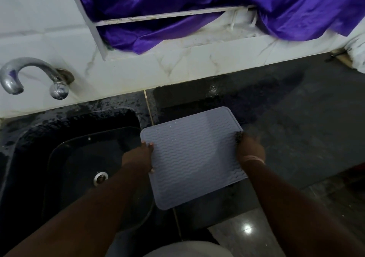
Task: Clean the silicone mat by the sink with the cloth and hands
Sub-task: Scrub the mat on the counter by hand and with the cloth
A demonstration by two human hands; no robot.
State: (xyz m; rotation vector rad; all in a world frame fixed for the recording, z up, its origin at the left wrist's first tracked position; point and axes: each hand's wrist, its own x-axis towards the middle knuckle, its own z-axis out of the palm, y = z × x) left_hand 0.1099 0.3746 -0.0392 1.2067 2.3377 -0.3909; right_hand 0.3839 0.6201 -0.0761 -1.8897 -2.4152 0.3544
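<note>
We hold the silicone mat point(192, 156) by its two side edges, the left hand point(138, 156) pinching the sink-side edge and the right hand point(249, 150) gripping the opposite edge together with a small dark item, possibly the cloth point(239, 136), though we cannot tell. The mat sits at the join between the sink point(83, 158) and the wet counter point(286, 118). We judge the main risk to be slippage: a wet, flexible mat held by edge grips alone may sag or slide into the basin.
</note>
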